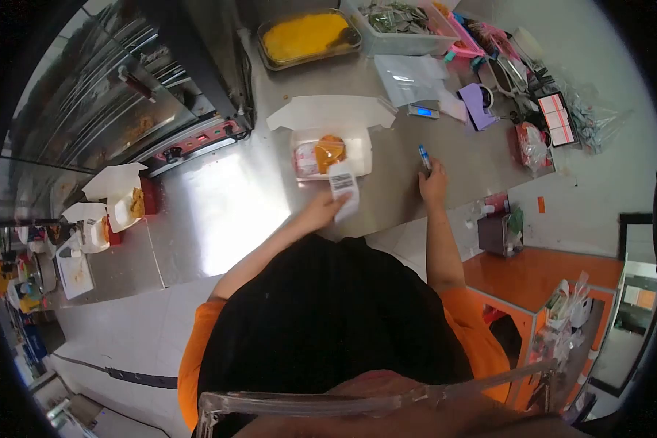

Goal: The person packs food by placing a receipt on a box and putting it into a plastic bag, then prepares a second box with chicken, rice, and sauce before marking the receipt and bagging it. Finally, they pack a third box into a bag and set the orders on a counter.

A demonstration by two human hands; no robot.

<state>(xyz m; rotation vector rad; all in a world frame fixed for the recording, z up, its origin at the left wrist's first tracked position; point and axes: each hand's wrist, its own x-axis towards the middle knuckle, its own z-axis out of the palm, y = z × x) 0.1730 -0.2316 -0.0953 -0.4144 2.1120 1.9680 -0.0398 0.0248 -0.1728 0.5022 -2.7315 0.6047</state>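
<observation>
1. A printed receipt (343, 186) is pinched in the left hand (321, 212), at the open food box (331, 152) on the worktop (219, 204).
2. A blue pen (424, 157) is gripped in the right hand (432, 186).
3. Labelling seems under way; attaching the receipt likely calls for steadying the box.

The slip (343, 191) is a narrow white paper strip with dark print and a barcode-like block near its top. The left hand (323, 212) pinches its lower end, so it stands up and leans over the near edge of the box (331, 152). The box is white, lid folded back flat, holding a golden fried piece and a pale packet. The pen (424, 157) is blue, gripped in the right hand (432, 186), pointing away over the tabletop (226, 197), just right of the box.
</observation>
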